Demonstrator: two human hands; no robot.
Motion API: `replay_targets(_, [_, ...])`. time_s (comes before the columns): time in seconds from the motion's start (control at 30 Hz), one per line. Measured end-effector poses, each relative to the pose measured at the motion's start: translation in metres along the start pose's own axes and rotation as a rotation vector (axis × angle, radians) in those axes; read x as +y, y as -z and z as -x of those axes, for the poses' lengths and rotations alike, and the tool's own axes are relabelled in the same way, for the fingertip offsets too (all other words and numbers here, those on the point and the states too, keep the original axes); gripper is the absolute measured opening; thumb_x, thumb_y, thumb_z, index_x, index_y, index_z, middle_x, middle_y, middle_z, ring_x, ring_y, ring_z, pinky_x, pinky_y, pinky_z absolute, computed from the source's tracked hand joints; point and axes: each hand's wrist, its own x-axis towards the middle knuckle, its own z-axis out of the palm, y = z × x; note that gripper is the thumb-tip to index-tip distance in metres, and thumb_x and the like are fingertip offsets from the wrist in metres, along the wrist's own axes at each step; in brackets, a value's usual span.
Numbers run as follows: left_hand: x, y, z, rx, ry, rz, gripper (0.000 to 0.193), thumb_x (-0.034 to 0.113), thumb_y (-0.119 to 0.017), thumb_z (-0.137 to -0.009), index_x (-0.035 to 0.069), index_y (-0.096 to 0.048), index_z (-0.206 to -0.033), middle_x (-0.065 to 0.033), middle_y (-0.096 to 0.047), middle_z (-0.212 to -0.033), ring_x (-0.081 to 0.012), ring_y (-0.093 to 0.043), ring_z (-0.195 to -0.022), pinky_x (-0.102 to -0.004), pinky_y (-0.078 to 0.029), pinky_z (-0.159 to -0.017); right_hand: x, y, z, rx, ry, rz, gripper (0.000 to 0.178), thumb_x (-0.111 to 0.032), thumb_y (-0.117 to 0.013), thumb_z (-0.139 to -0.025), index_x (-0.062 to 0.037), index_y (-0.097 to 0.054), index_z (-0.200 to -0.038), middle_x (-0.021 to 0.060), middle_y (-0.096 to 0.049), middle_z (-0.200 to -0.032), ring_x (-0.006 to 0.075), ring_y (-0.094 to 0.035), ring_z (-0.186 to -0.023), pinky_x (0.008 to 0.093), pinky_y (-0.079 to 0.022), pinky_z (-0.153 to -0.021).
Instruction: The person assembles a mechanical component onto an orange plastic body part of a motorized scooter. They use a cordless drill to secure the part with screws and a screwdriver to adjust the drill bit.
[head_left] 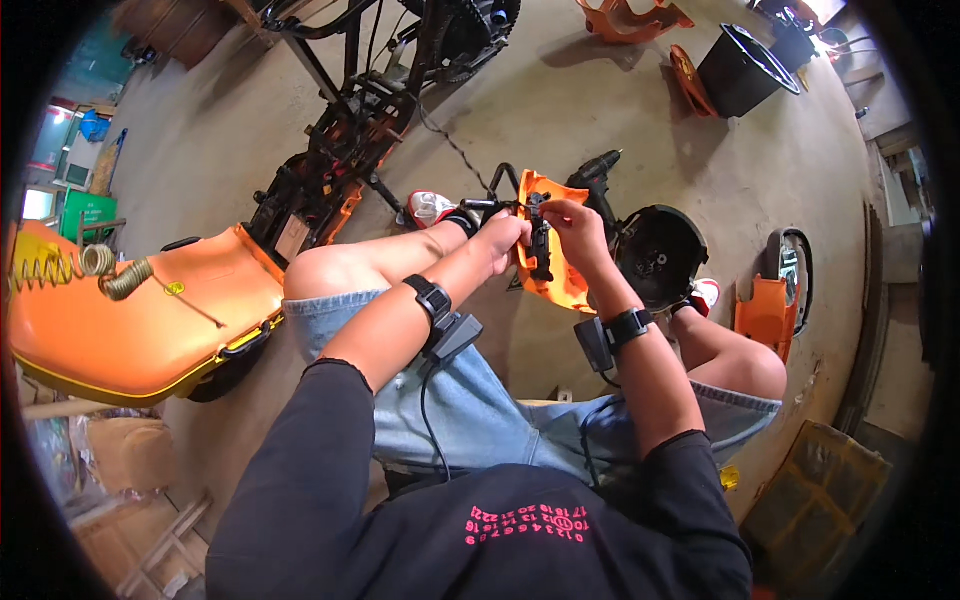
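Observation:
Between my knees stands an orange plastic panel [562, 290] with a long black fitting [541, 245] fixed along its inner side. My left hand [505, 240] is closed at the panel's left edge, its fingertips against the black fitting. From the other side my right hand [582, 228] pinches at the fitting's upper end; whatever lies between its fingers is too small to make out. A thin dark cable [455, 145] runs from the vehicle frame down toward the panel. Just beyond my right hand, a black cordless drill [597, 180] stands on the floor.
Right of the panel sits a round black tray [660, 258] with small metal parts inside. A stripped vehicle frame [335, 150] stands ahead on the left, its orange body [150, 310] beside my left knee. A black bin [745, 72] and orange covers [765, 310] lie to the right.

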Motion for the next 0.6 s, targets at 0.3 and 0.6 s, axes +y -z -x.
replay_targets(0.3, [0.013, -0.007, 0.015, -0.07, 0.022, 0.073, 0.037, -0.012, -0.047, -0.066, 0.002, -0.053, -0.099, -0.0086, -0.059, -0.085, -0.0254, -0.062, -0.074, -0.0373, -0.055, -0.068, -0.015, -0.01, 0.01, 0.075, 0.113, 0.109, 0.015, -0.01, -0.067, -0.086, -0.0029, -0.071, -0.098, 0.0147, -0.072, -0.087, 0.023, -0.071, -0.081, 0.0307, -0.053, -0.071])
replay_targets(0.6, [0.009, 0.005, 0.005, -0.125, 0.027, 0.069, 0.027, -0.01, -0.047, -0.067, 0.0, -0.055, -0.091, -0.0095, -0.06, -0.08, -0.0265, -0.063, -0.071, -0.0383, -0.055, -0.066, -0.017, -0.012, 0.014, 0.122, 0.236, 0.177, 0.011, -0.01, -0.065, -0.086, -0.0047, -0.07, -0.094, 0.0149, -0.069, -0.086, 0.0323, -0.065, -0.084, 0.0395, -0.051, -0.075])
